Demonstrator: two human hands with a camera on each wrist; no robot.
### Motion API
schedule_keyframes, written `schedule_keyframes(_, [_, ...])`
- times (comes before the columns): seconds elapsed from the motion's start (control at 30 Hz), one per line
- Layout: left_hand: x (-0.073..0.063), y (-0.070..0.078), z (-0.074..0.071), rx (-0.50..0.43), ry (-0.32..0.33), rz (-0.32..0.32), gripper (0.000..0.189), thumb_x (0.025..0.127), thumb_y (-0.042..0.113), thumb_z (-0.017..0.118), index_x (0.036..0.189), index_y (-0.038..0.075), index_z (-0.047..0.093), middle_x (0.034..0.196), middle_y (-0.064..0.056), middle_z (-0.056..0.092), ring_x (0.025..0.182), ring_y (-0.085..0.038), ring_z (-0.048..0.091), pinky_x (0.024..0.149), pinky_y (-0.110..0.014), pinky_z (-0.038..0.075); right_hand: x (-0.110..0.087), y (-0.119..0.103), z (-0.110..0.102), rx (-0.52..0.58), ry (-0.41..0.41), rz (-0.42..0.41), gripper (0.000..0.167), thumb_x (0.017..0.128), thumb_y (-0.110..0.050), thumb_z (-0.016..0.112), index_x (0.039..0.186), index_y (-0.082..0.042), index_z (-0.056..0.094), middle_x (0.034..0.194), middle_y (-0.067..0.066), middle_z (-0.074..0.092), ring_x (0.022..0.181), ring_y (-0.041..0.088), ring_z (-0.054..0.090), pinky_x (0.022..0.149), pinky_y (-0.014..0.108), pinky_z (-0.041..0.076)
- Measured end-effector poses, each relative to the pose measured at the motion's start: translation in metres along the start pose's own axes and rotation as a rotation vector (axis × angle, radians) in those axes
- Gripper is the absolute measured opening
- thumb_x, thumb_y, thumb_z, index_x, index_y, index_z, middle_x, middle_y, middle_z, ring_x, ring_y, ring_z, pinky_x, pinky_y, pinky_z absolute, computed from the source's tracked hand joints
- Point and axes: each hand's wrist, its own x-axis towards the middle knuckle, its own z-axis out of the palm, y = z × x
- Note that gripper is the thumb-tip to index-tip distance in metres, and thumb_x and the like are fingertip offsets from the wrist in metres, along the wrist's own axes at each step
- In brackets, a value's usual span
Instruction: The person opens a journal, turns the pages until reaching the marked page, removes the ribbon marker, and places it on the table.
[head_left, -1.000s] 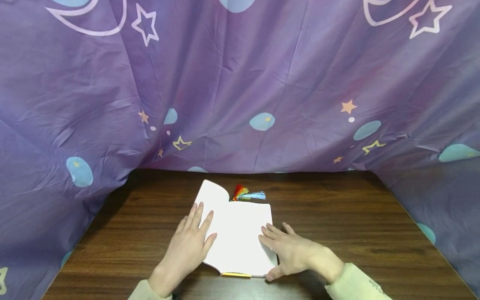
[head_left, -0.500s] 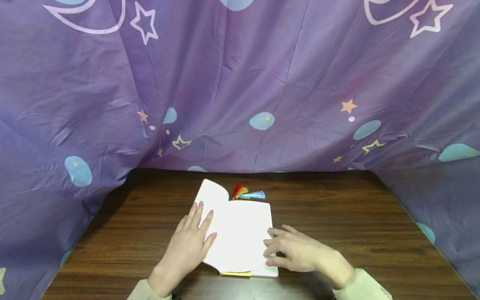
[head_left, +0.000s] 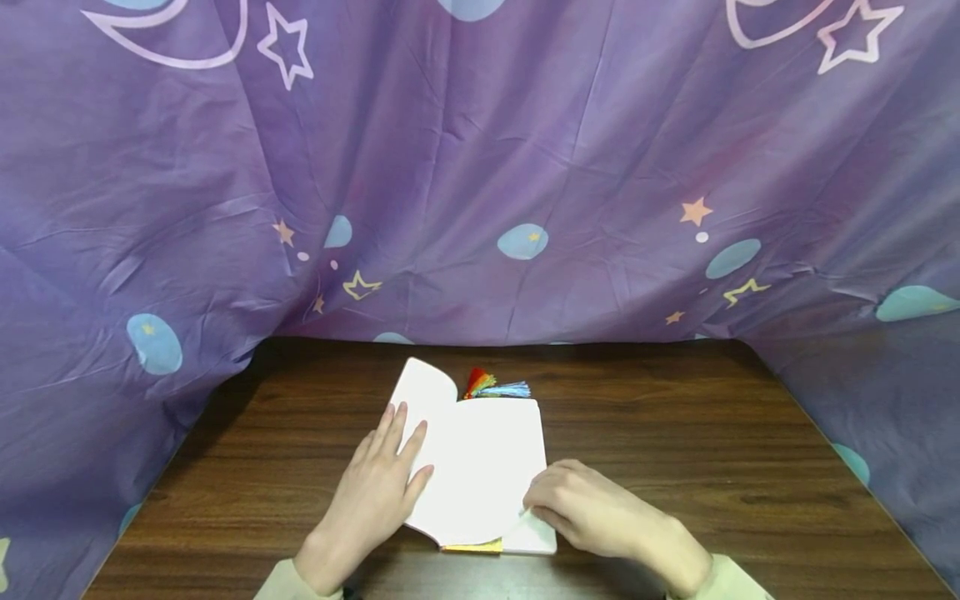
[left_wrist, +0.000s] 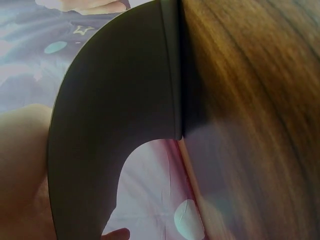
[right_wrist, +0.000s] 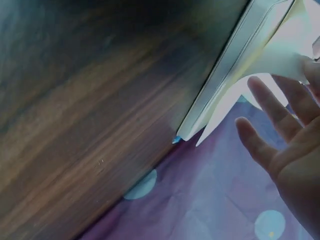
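An open notebook (head_left: 480, 458) with white pages lies on the table, its left side bowed up. My left hand (head_left: 375, 492) rests on the left page with straight, spread fingers. In the left wrist view the dark cover (left_wrist: 110, 85) arches up from the wood and hides most of that hand. At the lower right corner, my right hand (head_left: 588, 504) pinches the edge of a page, which lifts off the pages beneath. The right wrist view shows this raised page (right_wrist: 280, 57) curving over the page block, with several fingers of the right hand (right_wrist: 300, 145) extended beside it.
A tassel (head_left: 495, 387) in red, yellow and blue sticks out past the notebook's top edge. A yellow strip (head_left: 472, 547) shows at its bottom edge. Behind the brown wooden table (head_left: 675, 417) hangs a purple curtain (head_left: 480, 167) with stars and moons.
My right hand has drawn its spread fingers together at the page's lower right corner and now pinches it. That corner has lifted, baring the page underneath. The left hand has stayed put.
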Motion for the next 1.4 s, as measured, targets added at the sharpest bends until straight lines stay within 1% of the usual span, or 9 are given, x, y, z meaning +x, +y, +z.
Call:
schedule_keyframes(0.2, [0.0, 0.0, -0.001, 0.004, 0.019, 0.018, 0.054, 0.095, 0.034, 0.06, 0.138, 0.002, 0.054, 0.148, -0.029, 0.035, 0.14, -0.042, 0.03, 0.104, -0.059, 0.038, 0.002, -0.003, 0.003, 0.02, 0.063, 0.038, 0.022, 0.079, -0.007, 0.073, 0.093, -0.02, 0.063, 0.107, -0.007, 0.062, 0.103, 0.011, 0.058, 0.091, 0.04, 0.049])
schedule_keyframes(0.4, [0.0, 0.001, -0.002, 0.003, 0.029, 0.026, 0.053, 0.095, 0.033, 0.061, 0.137, 0.001, 0.054, 0.148, -0.03, 0.036, 0.139, -0.043, 0.03, 0.103, -0.059, 0.039, 0.008, -0.006, 0.003, 0.056, 0.14, 0.067, 0.005, 0.089, -0.027, 0.07, 0.092, -0.024, 0.067, 0.12, -0.001, 0.062, 0.116, 0.02, 0.054, 0.094, 0.047, 0.046])
schedule_keyframes(0.63, [0.0, 0.001, -0.001, 0.0, 0.043, 0.035, 0.053, 0.094, 0.033, 0.062, 0.136, 0.001, 0.055, 0.147, -0.03, 0.036, 0.139, -0.043, 0.031, 0.105, -0.059, 0.037, 0.016, -0.011, 0.005, 0.117, 0.24, 0.151, 0.022, 0.087, -0.043, 0.069, 0.095, -0.022, 0.071, 0.135, 0.009, 0.056, 0.129, 0.032, 0.046, 0.101, 0.059, 0.037])
schedule_keyframes(0.8, [0.001, 0.001, 0.0, -0.008, 0.049, 0.032, 0.052, 0.097, 0.036, 0.058, 0.136, 0.003, 0.056, 0.148, -0.028, 0.036, 0.139, -0.042, 0.03, 0.109, -0.059, 0.031, 0.024, -0.018, 0.011, 0.169, 0.314, 0.241, 0.046, 0.082, -0.042, 0.075, 0.119, -0.018, 0.066, 0.153, 0.017, 0.035, 0.139, 0.038, 0.03, 0.106, 0.062, 0.032])
schedule_keyframes(0.93, [0.001, 0.003, -0.001, -0.025, 0.057, 0.028, 0.051, 0.1, 0.04, 0.051, 0.136, 0.003, 0.056, 0.149, -0.026, 0.036, 0.141, -0.04, 0.029, 0.112, -0.058, 0.024, 0.032, -0.027, 0.016, 0.263, 0.321, 0.334, 0.071, 0.082, -0.041, 0.076, 0.143, -0.017, 0.049, 0.16, 0.017, 0.017, 0.144, 0.037, 0.022, 0.107, 0.06, 0.032])
schedule_keyframes(1.03, [0.001, 0.004, -0.002, -0.035, 0.06, 0.027, 0.052, 0.102, 0.04, 0.045, 0.138, 0.004, 0.054, 0.15, -0.024, 0.036, 0.142, -0.039, 0.028, 0.115, -0.056, 0.02, 0.039, -0.033, 0.02, 0.352, 0.321, 0.391, 0.084, 0.083, -0.039, 0.077, 0.153, -0.018, 0.034, 0.161, 0.017, 0.011, 0.144, 0.035, 0.021, 0.108, 0.056, 0.031])
schedule_keyframes(1.2, [0.0, 0.006, -0.003, -0.045, 0.058, 0.027, 0.053, 0.103, 0.042, 0.041, 0.14, 0.005, 0.052, 0.15, -0.023, 0.036, 0.143, -0.037, 0.024, 0.117, -0.053, 0.015, 0.053, -0.043, 0.027, 0.551, 0.404, 0.449, 0.098, 0.084, -0.029, 0.078, 0.157, -0.011, 0.015, 0.161, 0.019, 0.006, 0.14, 0.035, 0.03, 0.105, 0.048, 0.039])
schedule_keyframes(1.33, [0.0, 0.006, -0.004, -0.064, 0.07, 0.034, 0.054, 0.104, 0.042, 0.039, 0.141, 0.006, 0.051, 0.15, -0.022, 0.038, 0.144, -0.035, 0.023, 0.117, -0.051, 0.015, 0.063, -0.049, 0.029, 0.753, 0.46, 0.548, 0.103, 0.085, -0.027, 0.077, 0.158, -0.019, 0.005, 0.163, 0.01, 0.004, 0.137, 0.034, 0.037, 0.103, 0.041, 0.042])
schedule_keyframes(1.4, [-0.001, 0.006, -0.004, -0.076, 0.08, 0.041, 0.054, 0.104, 0.042, 0.038, 0.142, 0.006, 0.05, 0.15, -0.021, 0.038, 0.144, -0.035, 0.023, 0.118, -0.05, 0.015, 0.067, -0.051, 0.03, 0.84, 0.467, 0.596, 0.102, 0.085, -0.026, 0.077, 0.158, -0.024, 0.006, 0.162, 0.008, 0.007, 0.135, 0.034, 0.04, 0.102, 0.04, 0.043])
